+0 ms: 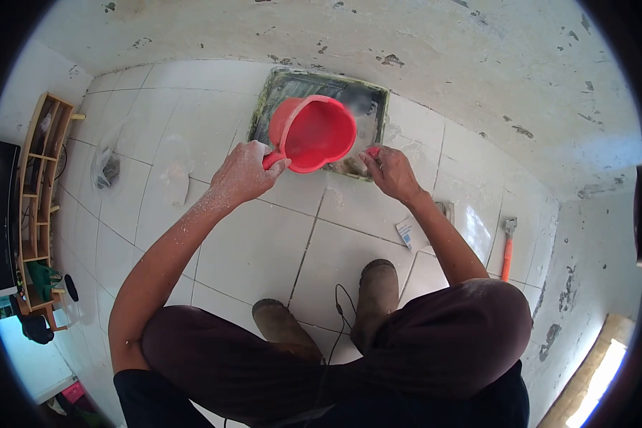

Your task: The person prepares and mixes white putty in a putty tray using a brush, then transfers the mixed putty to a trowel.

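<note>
A red plastic dipper (pixel 319 135) is tilted over a dark, stained tray (pixel 262 114), its inside facing me. My left hand (pixel 246 171), dusted with white powder, is closed round the dipper's handle. Near the tray's front right corner, my right hand (pixel 392 173) pinches a small red thing (pixel 372 152); too little of it shows to tell its kind. Grey and dark residue covers the visible part of the tray's bottom, and the dipper hides the middle.
The tray lies on white floor tiles (pixel 257 239) near a patchy wall (pixel 406 36). To the right are an orange-handled tool (pixel 508 250) and a printed packet (pixel 412 233). Clear plastic bags (pixel 107 169) lie left, beyond them a wooden shelf (pixel 39 164). A cable (pixel 342 307) hangs between my boots.
</note>
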A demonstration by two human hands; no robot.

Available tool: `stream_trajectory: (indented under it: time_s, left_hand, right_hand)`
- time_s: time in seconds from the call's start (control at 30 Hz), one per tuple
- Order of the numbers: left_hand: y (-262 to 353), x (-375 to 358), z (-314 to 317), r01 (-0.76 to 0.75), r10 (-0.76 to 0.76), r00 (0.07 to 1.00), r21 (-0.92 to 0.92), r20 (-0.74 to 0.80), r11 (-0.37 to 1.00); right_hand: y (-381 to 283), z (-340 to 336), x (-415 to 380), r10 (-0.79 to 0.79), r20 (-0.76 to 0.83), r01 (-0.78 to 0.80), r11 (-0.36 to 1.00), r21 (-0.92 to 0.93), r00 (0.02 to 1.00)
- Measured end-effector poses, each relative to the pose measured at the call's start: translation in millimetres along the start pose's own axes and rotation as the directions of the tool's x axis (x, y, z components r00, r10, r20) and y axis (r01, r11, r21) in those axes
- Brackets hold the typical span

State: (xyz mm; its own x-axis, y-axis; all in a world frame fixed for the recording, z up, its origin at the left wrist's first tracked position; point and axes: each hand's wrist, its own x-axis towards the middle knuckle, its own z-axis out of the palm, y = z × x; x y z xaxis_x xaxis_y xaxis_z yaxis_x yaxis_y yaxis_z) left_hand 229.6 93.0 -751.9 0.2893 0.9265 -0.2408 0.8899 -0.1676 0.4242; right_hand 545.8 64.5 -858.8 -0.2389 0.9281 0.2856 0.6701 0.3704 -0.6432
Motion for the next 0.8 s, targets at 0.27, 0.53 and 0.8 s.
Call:
stream_trajectory:
  time_s: [0.27,0.53,0.8]
  left_hand:
    - [-2.6,5.8,3.3,-0.033,0.033,0.999,-0.019,-0.015,0.999]
    - [1.8,14.4,9.0,-0.03,0.03,1.0,0.005,0.008,1.0]
    - [9.4,18.8,12.7,-0.011,0.007,0.999,0.097,0.045,0.995]
  right_hand:
    - [10.1,-8.3,3.6,-0.005,-0.006,0.004,1.0,-0.027,1.0]
    - [14.7,-22.0,1.0,0.107,-0.007,-0.106,0.993,0.047,0.994]
    - [30.1,-20.9,-2.3,0.234,0.001,-0.233,0.969,0.083,0.972]
